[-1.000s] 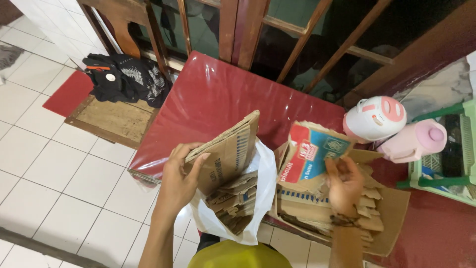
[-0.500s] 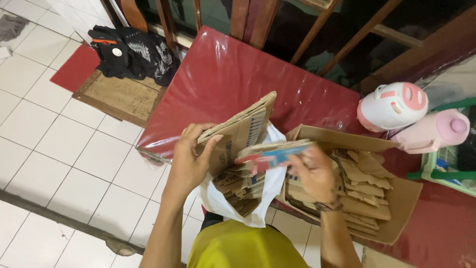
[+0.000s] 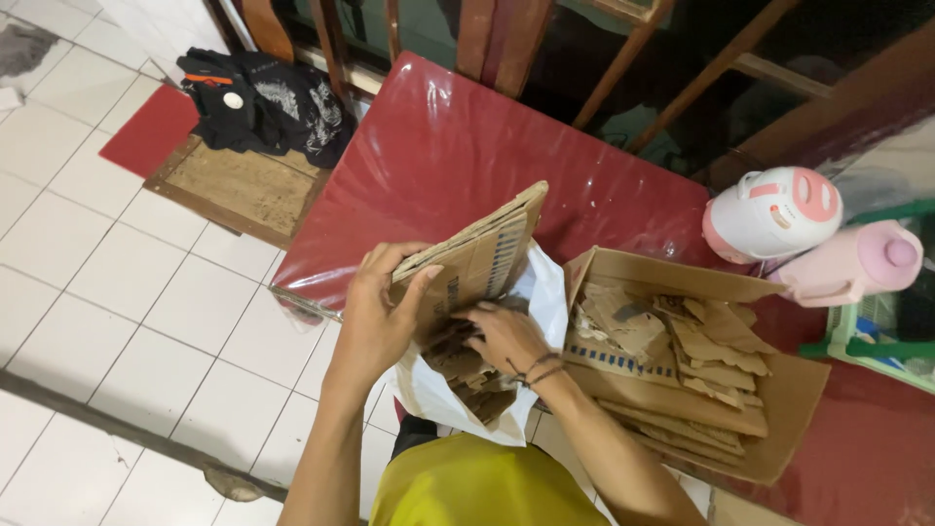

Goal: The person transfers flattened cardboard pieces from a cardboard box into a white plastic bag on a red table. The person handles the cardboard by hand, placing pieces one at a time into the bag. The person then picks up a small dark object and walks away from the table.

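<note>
White plastic bag (image 3: 545,292) of cardboard scraps hangs at the glossy red table (image 3: 438,166) edge above white floor tiles (image 3: 117,292); left hand (image 3: 375,312) grips a cardboard sheet (image 3: 477,258), right hand (image 3: 502,336) presses inside.

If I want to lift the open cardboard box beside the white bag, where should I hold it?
Probably grip the cardboard box by its upright back wall from above, or slide both hands under the two long sides. Its front flap lies flat and loose, and torn cardboard pieces fill it, so keep it level.
</note>
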